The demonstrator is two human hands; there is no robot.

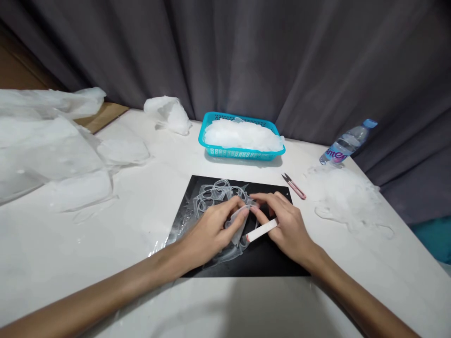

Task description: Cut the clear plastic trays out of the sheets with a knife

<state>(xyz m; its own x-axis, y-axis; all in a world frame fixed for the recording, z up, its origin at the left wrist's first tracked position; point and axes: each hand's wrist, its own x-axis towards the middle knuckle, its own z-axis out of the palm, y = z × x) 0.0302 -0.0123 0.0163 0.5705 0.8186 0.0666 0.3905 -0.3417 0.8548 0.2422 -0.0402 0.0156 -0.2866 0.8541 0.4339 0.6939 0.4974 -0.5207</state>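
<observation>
My left hand [221, 224] is closed, its thumb and fingers pinching a soft, frosted translucent piece [238, 229] that looks like thin plastic or silicone. On the other side, my right hand [283, 223] pinches the same piece at its upper edge, fingertips close to those of the left. A white stick-like tool [262, 230] with a red mark near its lower left end is also held in my right hand. Beneath both hands lies a black board [278, 260], with translucent looped strips [214, 192] heaped on its upper left part. The fingers partly hide the held piece.
Behind the board stands a turquoise basket [243, 152] filled with white translucent pieces. Pink-handled thread snips [295, 187] lie to the right, near a loose translucent pile [347, 197] and a water bottle [347, 142]. Plastic bags [45, 155] cover the left side.
</observation>
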